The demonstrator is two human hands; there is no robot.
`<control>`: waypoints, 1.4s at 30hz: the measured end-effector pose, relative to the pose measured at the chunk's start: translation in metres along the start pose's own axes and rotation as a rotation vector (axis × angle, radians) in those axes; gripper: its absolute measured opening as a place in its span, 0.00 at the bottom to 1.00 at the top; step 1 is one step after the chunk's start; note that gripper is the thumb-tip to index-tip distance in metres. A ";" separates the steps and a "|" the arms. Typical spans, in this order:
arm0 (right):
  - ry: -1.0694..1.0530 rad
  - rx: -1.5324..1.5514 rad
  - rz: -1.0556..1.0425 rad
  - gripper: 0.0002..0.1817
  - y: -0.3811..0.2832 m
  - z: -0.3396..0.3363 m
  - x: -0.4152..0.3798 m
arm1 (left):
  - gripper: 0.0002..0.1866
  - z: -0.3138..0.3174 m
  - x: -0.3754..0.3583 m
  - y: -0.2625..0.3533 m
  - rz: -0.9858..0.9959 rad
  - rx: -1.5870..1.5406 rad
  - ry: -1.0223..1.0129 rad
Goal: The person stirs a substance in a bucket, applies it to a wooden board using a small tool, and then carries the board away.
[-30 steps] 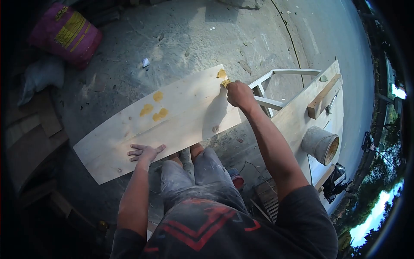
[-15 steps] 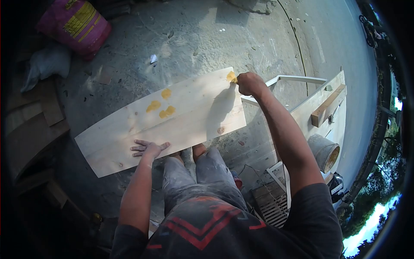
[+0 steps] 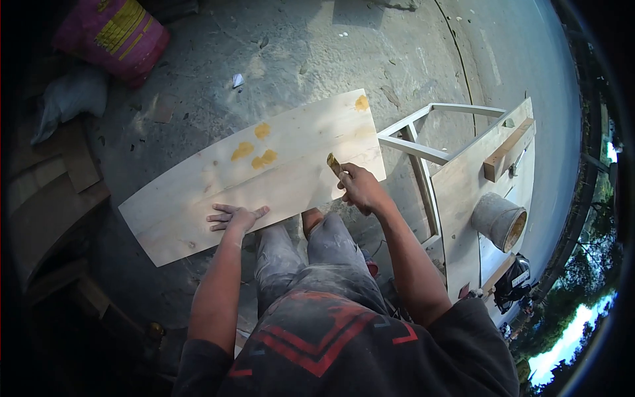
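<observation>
A long pale wooden board with one tapered end lies across in front of my legs. Yellow filler patches mark its upper middle, and one more filler patch sits near its far right corner. My left hand rests flat on the board's near edge, fingers spread. Over the right part of the board, my right hand is closed round a putty knife smeared with yellow. The blade points up and away from me; its handle is mostly hidden in my fingers.
To the right stand a white frame and a panel bearing a wood block and a bucket. A pink sack and a pale bag lie at the upper left, above wood offcuts.
My right hand has drawn back from the board's far right corner toward me with the putty knife, leaving the yellow patch there. My left hand stays on the board.
</observation>
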State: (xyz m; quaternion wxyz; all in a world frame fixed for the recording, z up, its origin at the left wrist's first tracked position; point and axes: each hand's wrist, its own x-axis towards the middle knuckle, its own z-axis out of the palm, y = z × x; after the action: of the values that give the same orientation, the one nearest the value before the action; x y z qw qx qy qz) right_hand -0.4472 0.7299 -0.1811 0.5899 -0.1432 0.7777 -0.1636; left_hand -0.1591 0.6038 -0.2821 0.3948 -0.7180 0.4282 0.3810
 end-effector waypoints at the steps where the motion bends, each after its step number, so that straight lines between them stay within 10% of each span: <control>1: -0.064 0.135 0.048 0.21 0.003 0.019 -0.018 | 0.87 -0.002 -0.002 0.002 0.007 0.018 0.001; 5: -0.031 0.287 0.109 0.20 0.051 0.061 -0.033 | 0.87 -0.003 -0.003 0.007 -0.031 0.082 -0.008; 14: 0.804 -0.164 -0.055 0.22 0.098 0.018 0.011 | 0.85 0.005 0.007 0.001 0.017 0.159 0.027; 31: 0.403 -0.834 -0.064 0.14 0.107 -0.035 0.008 | 0.86 -0.006 -0.017 0.006 -0.013 0.140 0.030; 42: 0.598 -0.710 -0.239 0.11 0.079 -0.053 0.027 | 0.85 -0.003 -0.014 0.004 0.013 0.060 0.092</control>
State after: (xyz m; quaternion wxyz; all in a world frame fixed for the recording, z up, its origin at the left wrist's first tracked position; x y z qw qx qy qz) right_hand -0.5073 0.7946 -0.2243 0.2321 -0.3710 0.8991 0.0115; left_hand -0.1670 0.6047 -0.2693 0.3938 -0.7197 0.4618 0.3372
